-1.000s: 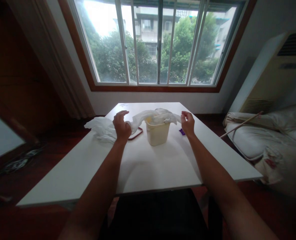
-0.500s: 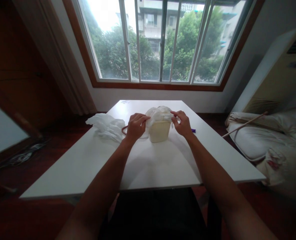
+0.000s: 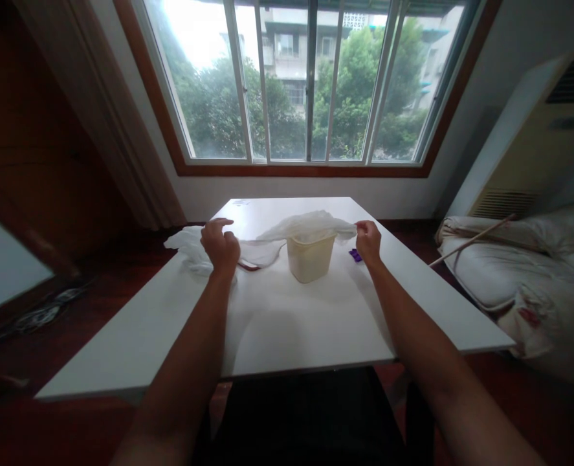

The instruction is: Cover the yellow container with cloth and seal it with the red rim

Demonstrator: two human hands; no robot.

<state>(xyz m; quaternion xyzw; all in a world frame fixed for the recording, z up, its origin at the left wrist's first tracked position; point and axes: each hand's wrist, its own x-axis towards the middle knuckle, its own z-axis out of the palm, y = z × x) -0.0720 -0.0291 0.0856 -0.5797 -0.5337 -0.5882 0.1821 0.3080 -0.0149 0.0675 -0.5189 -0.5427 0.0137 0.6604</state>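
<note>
A cream plastic bin [image 3: 310,260] stands upright on the white table [image 3: 287,330]. Thin white plastic film [image 3: 310,225] lies across its top and stretches out to both sides. My right hand [image 3: 368,241] pinches the film's right end. To the left of the bin, my left hand [image 3: 220,244] is closed at the film's other end, with the index finger partly raised. Behind my left hand lies a crumpled white plastic heap [image 3: 189,249]. Part of a reddish-brown ring-like object [image 3: 248,266] shows under the film.
A small purple object [image 3: 355,255] lies on the table beside my right hand. Beyond the table is a window [image 3: 310,97]. A covered couch [image 3: 490,265] with a thin stick [image 3: 471,243] is at the right.
My hands have moved apart, the left one further left and the right one slightly right. The film, bunched over the bin before, is now pulled out wide and flatter.
</note>
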